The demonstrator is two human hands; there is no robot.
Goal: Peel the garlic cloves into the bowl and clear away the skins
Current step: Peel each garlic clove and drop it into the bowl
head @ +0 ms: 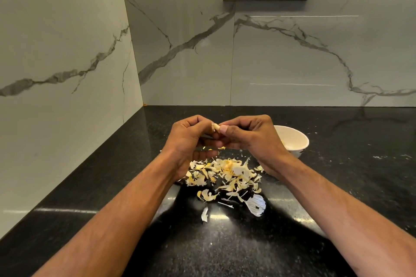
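Head view: both hands, left hand and right hand, pinch a garlic clove left of the bowl; peeling underway, next drop it in.

Garlic clove between both hands' grip

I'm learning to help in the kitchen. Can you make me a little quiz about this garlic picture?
1. True or false: the small pale garlic clove is pinched between the left hand and the right hand.
2. Where is the round white ceramic bowl? A) behind the right hand B) beside the left elbow
3. Fill in: the heap of papery yellow-white garlic skins lies on the ____ speckled stone counter.

Key: 1 true; 2 A; 3 black.
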